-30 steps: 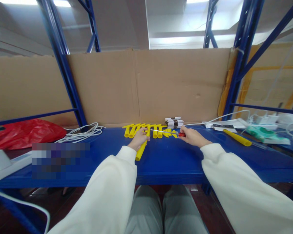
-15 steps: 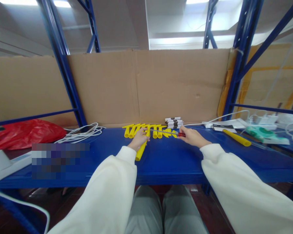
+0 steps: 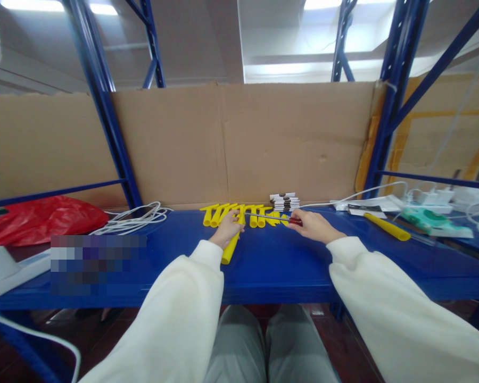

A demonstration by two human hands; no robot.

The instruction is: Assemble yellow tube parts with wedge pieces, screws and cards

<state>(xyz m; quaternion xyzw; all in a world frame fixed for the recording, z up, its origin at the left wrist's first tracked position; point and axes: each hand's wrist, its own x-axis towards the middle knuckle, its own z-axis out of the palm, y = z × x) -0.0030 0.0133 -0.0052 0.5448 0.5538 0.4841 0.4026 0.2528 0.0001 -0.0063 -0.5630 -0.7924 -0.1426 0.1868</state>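
Note:
My left hand (image 3: 227, 230) is closed round a yellow tube-like part (image 3: 230, 251), which slants up from its wide lower end. In my right hand (image 3: 314, 225) is the red handle of a screwdriver (image 3: 271, 216); its metal shaft points left, with the tip at the upper part of the yellow piece. Behind my hands several similar yellow parts (image 3: 207, 217) lie in a row along the cardboard. Small yellow pieces (image 3: 272, 219) sit beneath and behind the shaft. A stack of small white and dark items (image 3: 285, 202) stands just behind them.
On the blue table (image 3: 279, 266), white cables (image 3: 143, 217) and a red plastic bag (image 3: 59, 218) lie at left. At right are another yellow tube (image 3: 387, 226), a green-and-white packet (image 3: 433, 219) and white adapters. Cardboard (image 3: 295, 138) stands behind, between blue posts.
My right hand and the screwdriver have shifted very slightly left. My left hand keeps its hold on the yellow part.

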